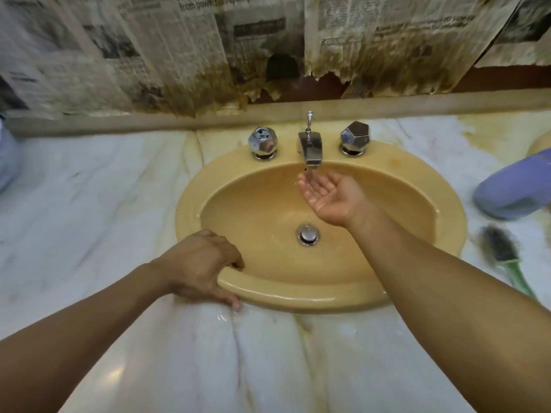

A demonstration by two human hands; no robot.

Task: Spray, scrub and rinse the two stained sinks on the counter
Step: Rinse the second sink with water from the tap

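A yellow oval sink [441,216] is set in a white marble counter [89,204], with a chrome drain plug [308,234] at its bottom. Water runs from the chrome faucet [311,149] between two faceted chrome knobs [264,143] [355,138]. My right hand [328,195] is cupped palm up under the stream, holding nothing. My left hand [202,266] grips the sink's front left rim, fingers curled inside the basin and thumb on the counter. A sliver of a second yellow sink [541,146] shows at the far right edge.
A purple bottle [512,189] lies on its side on the counter to the right. Below it lies a scrub brush [504,254] with dark bristles and a green handle. Stained, torn newspaper [208,55] covers the wall behind. Yellow stains mark the counter at back right.
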